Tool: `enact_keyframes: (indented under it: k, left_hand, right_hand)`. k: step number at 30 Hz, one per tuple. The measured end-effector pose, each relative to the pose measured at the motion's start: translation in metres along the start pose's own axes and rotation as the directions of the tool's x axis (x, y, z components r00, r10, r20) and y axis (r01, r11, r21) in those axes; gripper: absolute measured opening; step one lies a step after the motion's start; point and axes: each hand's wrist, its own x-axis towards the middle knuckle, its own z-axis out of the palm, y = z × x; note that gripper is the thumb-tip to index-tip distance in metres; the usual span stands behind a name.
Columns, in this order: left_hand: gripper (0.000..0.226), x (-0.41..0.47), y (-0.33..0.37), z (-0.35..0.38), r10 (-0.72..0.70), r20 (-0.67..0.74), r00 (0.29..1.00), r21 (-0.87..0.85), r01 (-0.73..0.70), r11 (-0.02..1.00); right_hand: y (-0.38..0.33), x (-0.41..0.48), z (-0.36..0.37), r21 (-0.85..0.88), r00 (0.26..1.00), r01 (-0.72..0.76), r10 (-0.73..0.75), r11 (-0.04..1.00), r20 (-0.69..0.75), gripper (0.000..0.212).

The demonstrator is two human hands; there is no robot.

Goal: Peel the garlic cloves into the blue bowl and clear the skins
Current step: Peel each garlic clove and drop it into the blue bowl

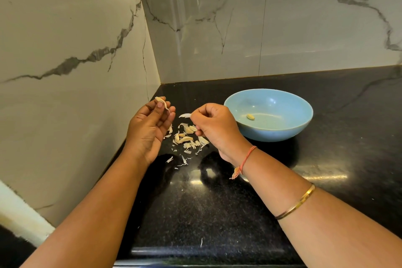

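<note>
Black granite counter (pixel 217 213) is backed by marbled walls. A garlic clove (pixel 161 100) is pinched by the left hand (pixel 150 128), long axis slanting up-left. A skin strip (pixel 185 115) is gripped in the right hand (pixel 214 128). One peeled clove (pixel 250 117) lies in the blue bowl (pixel 282 130); loose skins (pixel 188 140) are scattered between the hands.

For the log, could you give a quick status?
Left hand holds clove; right hand pinches skin. One clove in blue bowl. Skins litter counter.
</note>
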Motion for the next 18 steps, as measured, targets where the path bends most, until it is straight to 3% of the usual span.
enact_keyframes:
  k: [2, 5, 7, 11, 18]
  left_hand:
    - [0.014, 0.000, -0.002, 0.000, 0.014, 0.015, 1.000, 0.091, -0.016, 0.996]
    - [0.017, -0.002, -0.008, 0.000, 0.017, 0.080, 0.997, 0.263, -0.037, 0.964]
    - [0.018, -0.003, -0.011, 0.000, 0.023, 0.110, 0.994, 0.334, -0.058, 0.941]
    - [0.019, -0.002, -0.012, -0.001, 0.037, 0.149, 0.988, 0.392, -0.094, 0.915]
    - [0.018, -0.005, -0.012, -0.001, 0.034, 0.187, 0.982, 0.440, -0.115, 0.891]
  right_hand:
    - [0.002, 0.000, 0.000, -0.177, 0.997, 0.075, -0.080, 0.981, -0.020, 0.016]
    - [0.006, 0.000, 0.001, -0.472, 0.987, 0.154, -0.157, 0.868, 0.034, 0.029]
    - [0.009, 0.000, 0.001, -0.549, 0.983, 0.173, -0.179, 0.818, 0.043, 0.033]
    - [0.010, 0.004, -0.001, -0.542, 0.967, 0.230, -0.253, 0.809, 0.032, 0.005]
    - [0.007, 0.004, -0.002, -0.401, 0.936, 0.295, -0.346, 0.867, -0.059, 0.013]
